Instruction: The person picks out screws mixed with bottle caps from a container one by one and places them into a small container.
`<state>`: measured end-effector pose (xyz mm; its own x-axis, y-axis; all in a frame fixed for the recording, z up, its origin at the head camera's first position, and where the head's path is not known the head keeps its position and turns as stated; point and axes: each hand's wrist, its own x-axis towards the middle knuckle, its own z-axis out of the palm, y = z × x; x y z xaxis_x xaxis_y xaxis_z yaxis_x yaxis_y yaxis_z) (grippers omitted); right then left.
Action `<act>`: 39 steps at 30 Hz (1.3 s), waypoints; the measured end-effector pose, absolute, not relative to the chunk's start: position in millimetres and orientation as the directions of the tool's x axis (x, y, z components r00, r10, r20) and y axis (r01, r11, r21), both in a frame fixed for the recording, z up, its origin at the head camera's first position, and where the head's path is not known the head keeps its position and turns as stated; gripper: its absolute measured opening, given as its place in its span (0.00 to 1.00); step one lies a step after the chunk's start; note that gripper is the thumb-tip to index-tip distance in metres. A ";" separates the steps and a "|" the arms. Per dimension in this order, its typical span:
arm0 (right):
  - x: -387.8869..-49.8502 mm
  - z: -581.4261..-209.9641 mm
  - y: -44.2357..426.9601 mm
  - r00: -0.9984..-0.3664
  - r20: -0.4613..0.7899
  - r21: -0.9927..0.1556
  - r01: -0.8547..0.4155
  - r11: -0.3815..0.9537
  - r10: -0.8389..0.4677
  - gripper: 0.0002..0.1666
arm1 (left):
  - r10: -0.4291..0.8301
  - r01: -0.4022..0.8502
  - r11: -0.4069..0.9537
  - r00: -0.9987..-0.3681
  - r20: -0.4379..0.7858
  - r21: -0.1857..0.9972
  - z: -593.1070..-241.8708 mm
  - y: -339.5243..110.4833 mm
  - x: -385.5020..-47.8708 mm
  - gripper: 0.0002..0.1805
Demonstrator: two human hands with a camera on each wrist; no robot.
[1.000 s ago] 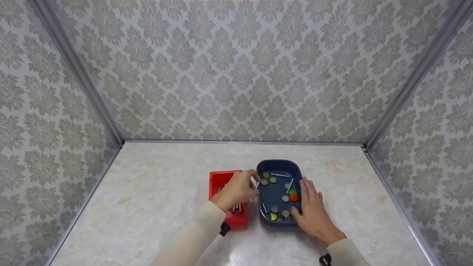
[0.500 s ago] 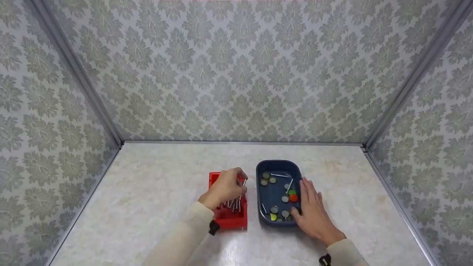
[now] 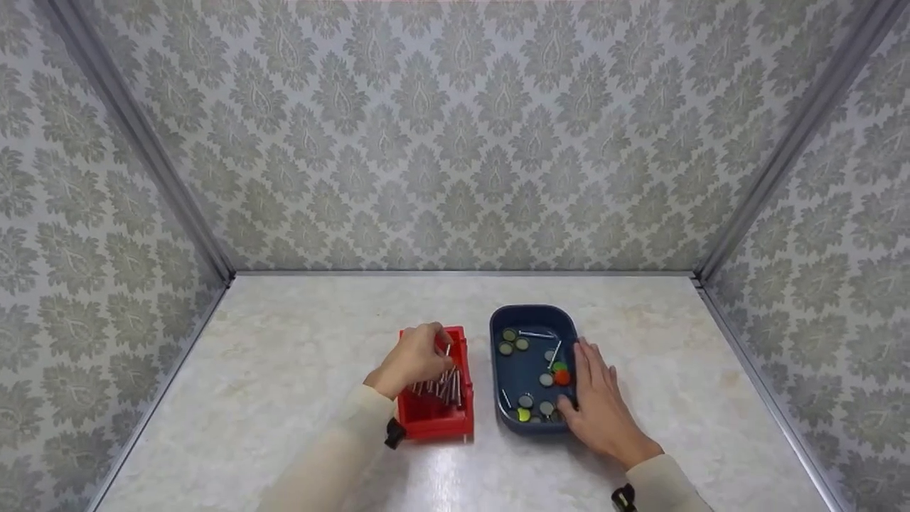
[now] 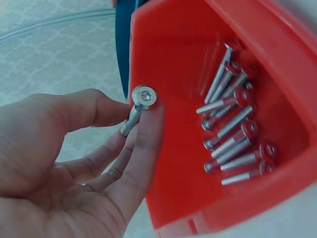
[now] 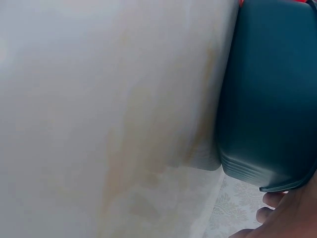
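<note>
My left hand (image 3: 412, 359) pinches a silver hex-socket bolt (image 4: 145, 98) between thumb and fingers, above the red bin (image 3: 437, 428). The bolt's round head points toward the left wrist camera. Several loose bolts (image 4: 233, 130) lie heaped inside the bin. To its right stands a dark blue oval-cornered container (image 3: 517, 370). It holds several small round caps, among them an orange cap (image 3: 561, 377) and a yellow cap (image 3: 524, 414). A few bolts (image 3: 535, 334) lie there too. My right hand (image 3: 608, 412) rests against the container's right side, fingers extended along it and thumb at the rim.
Both containers stand on a pale marbled tabletop (image 3: 306, 334). A narrow gap separates them. Patterned panels (image 3: 462, 142) close off the back and both sides, with grey metal strips (image 3: 462, 273) along their edges.
My left hand has moved left with the bolt, from beside the blue container's left rim to above the red bin. My right hand stays against the blue container.
</note>
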<state>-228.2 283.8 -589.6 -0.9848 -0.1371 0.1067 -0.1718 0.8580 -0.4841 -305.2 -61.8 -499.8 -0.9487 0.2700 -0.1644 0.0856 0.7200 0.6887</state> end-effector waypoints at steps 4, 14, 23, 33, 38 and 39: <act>-228.5 -588.4 283.0 -0.989 0.073 -0.479 -0.146 0.866 -0.127 0.60 | 0.256 0.077 0.743 -0.951 -0.176 0.665 -500.0 -66.9 -307.0 0.15; -228.5 -587.8 282.1 -0.993 0.033 -0.478 -0.118 0.871 -0.116 0.61 | 0.220 0.037 0.770 -0.953 -0.210 0.637 -502.8 -68.6 -311.5 0.16; -227.9 -586.2 280.7 -0.991 0.054 -0.478 -0.133 0.868 -0.122 0.60 | 0.199 0.033 0.813 -0.954 -0.224 0.581 -506.3 -62.7 -312.1 0.15; -226.1 -586.2 281.3 -0.990 0.070 -0.477 -0.141 0.867 -0.123 0.59 | 0.210 0.065 0.839 -0.955 -0.210 0.540 -510.7 -58.8 -311.2 0.16; -227.4 -587.2 281.3 -0.992 0.055 -0.474 -0.128 0.871 -0.116 0.59 | 0.208 0.073 0.840 -0.959 -0.194 0.538 -507.5 -57.8 -308.4 0.17; -227.3 -587.5 281.2 -0.992 0.056 -0.476 -0.129 0.870 -0.116 0.59 | 0.209 0.078 0.840 -0.960 -0.187 0.537 -507.0 -57.6 -307.6 0.17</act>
